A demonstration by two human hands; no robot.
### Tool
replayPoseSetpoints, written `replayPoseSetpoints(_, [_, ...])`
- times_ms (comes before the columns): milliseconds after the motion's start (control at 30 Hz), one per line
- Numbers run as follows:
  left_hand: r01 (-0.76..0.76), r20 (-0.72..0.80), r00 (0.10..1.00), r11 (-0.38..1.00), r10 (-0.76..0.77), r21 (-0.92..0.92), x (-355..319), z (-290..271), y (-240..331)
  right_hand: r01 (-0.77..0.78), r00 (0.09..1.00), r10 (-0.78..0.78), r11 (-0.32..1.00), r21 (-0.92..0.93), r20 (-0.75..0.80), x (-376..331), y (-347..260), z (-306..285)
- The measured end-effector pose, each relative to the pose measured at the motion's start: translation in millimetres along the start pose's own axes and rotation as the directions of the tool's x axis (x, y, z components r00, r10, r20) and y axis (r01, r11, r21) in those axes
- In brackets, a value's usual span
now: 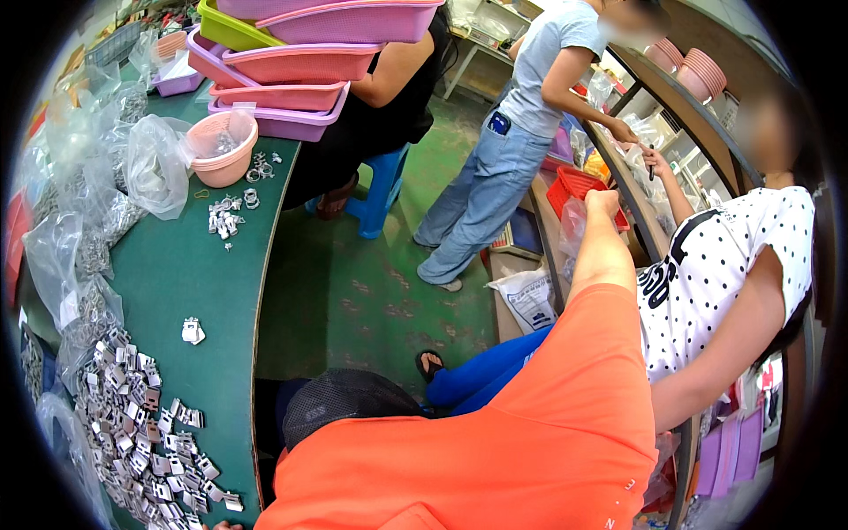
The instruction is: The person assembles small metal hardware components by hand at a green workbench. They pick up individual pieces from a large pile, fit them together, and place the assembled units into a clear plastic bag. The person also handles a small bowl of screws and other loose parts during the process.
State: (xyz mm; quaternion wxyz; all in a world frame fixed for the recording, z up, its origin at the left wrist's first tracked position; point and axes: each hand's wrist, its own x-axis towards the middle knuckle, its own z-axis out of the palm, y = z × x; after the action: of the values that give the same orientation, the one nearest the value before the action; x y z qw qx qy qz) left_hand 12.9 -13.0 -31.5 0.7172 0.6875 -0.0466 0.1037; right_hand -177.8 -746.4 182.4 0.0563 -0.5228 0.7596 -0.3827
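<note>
In the head view, the right hand [602,203] is at the far end of an outstretched arm in an orange sleeve [574,353], well away from the body. It looks closed, with the knuckles up, but whether it grips anything is hard to tell.

The red basket [570,184] is right at that hand, on the shelf [545,221], close to the edge that faces the aisle. Its long side appears to run with that edge, from upper left to lower right, so the forearm comes up across it rather than along it. A clear plastic bag [572,231] hangs just to the left of the wrist, below the basket's near rim; whether its top is pinched in the fingers does not show.

The left hand [223,526] shows only as fingertips at the bottom of the view, by the near end of the bench [168,283]. I cannot tell if it is open or closed. It is the nearer hand to the pile of metal clips [132,424], which spreads up and to the left from it over the bench's near left part. A few clips [193,331] sit apart, farther up the bench. The right hand is clearly the nearer one to the basket.
</note>
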Motion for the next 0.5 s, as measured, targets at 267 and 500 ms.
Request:
replayPoseSetpoints(267, [0.013, -0.060, 0.998, 1.000, -0.011, 0.025, 1, -7, -8, 0.015, 0.889, 0.009, 0.999, 0.050, -0.457, 24, 13, 17])
replayPoseSetpoints(500, [0.031, -0.132, 0.991, 0.998, -0.023, 0.059, -1, -10, -10, 0.070, 0.923, -0.046, 0.996, 0.049, -0.383, 21, 7, 4])
